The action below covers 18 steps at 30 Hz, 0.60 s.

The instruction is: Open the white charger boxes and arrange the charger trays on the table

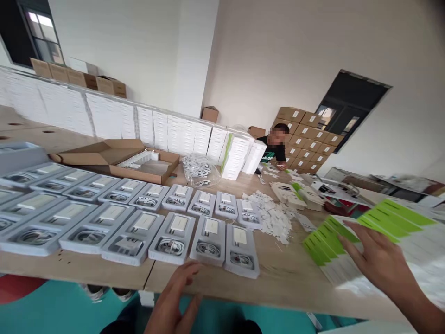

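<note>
My left hand (175, 297) hovers at the table's front edge, thumb and fingers apart, with nothing in it. Just beyond it are grey moulded trays (207, 241), each holding a white rectangular device (211, 226) and, in most, a coiled white cable (207, 249). One front tray shows a flat white piece (129, 245) in its lower recess instead of a visible coil. My right hand (377, 260) reaches over rows of white-and-green boxes (323, 243) at the right. Its fingers are stretched out and touch the boxes' tops; I see no box lifted.
Loose white pieces (274, 215) lie in a heap mid-table. Behind the trays are an open cardboard box (160, 171), a clear bag of white items (200, 169) and a long wall of stacked white boxes (111, 116). A person (276, 148) sits at the far end, near stacked cartons (306, 139).
</note>
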### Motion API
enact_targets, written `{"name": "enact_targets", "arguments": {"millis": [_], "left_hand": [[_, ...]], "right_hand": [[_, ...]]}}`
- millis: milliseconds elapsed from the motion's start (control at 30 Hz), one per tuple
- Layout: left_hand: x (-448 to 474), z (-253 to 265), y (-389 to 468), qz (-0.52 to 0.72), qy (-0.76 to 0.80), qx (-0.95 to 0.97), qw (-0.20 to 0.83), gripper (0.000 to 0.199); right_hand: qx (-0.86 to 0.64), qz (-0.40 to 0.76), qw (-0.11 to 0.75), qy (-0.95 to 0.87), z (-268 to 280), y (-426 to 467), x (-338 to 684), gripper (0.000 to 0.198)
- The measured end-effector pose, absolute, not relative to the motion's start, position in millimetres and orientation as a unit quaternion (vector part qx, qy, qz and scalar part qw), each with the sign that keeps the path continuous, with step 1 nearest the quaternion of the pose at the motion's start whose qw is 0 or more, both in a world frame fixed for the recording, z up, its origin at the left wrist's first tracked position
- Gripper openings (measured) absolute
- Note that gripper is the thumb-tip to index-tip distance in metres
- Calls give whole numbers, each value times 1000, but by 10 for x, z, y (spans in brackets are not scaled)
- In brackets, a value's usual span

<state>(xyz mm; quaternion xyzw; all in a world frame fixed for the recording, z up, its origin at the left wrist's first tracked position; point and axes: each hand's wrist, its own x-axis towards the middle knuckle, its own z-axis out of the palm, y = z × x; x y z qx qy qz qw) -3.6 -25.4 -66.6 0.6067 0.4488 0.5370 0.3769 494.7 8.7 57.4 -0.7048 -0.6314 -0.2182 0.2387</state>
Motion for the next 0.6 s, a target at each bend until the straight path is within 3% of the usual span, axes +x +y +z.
{"name": "enact_targets", "arguments": {"millis": [67,167,267,367,500,600], "left_hand": [[-155,-570,9,496,454,679,294,37],[-234,-344,426,369,453,783,213,36],[-86,-94,714,211,464,830,224,40],[154,98,809,110,514,809,262,38],[304,296,919,66,537,794,278,32],[318,403,1143,54,573,773,268,45]], "right_hand": [[-721,-67,281,-629,265,148,4482,66],[-708,131,247,-649,-251,297,3625,71],[-717,132,267,-630,-539,478,2843,80],[-787,120,213,-567,-554,590,2357,91],[-797,122,169,-567,-486,547,2273,87],[-801,127,164,-561,-478,442,2453,81]]}}
